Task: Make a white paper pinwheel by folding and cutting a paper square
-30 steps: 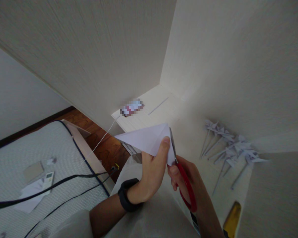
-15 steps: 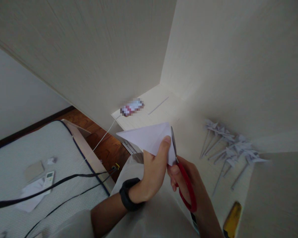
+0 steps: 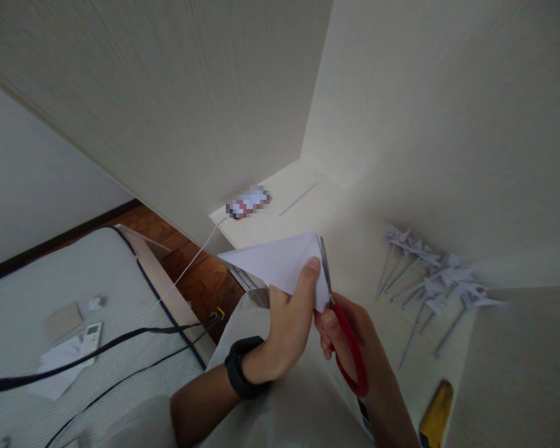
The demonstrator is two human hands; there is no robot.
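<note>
Paper (image 3: 277, 261), folded into a white triangle, is hanging in the air above the counter's (image 3: 354, 249) near edge, the left hand (image 3: 284, 323) pinching its lower corner with the thumb pressing on top. Just beside it, the right hand (image 3: 354, 342) is grasping red scissors (image 3: 343, 330), whose blades are running up along the paper's right edge. Farther right, paper pinwheels (image 3: 429, 280) are lying on the counter, and a yellow tool (image 3: 436, 414) is resting near the lower corner.

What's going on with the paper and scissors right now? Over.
Left hand pinches folded white paper. Right hand grips red scissors, blade along the paper's right edge. Nothing blocking; paper pinwheels lie off to the right.
</note>
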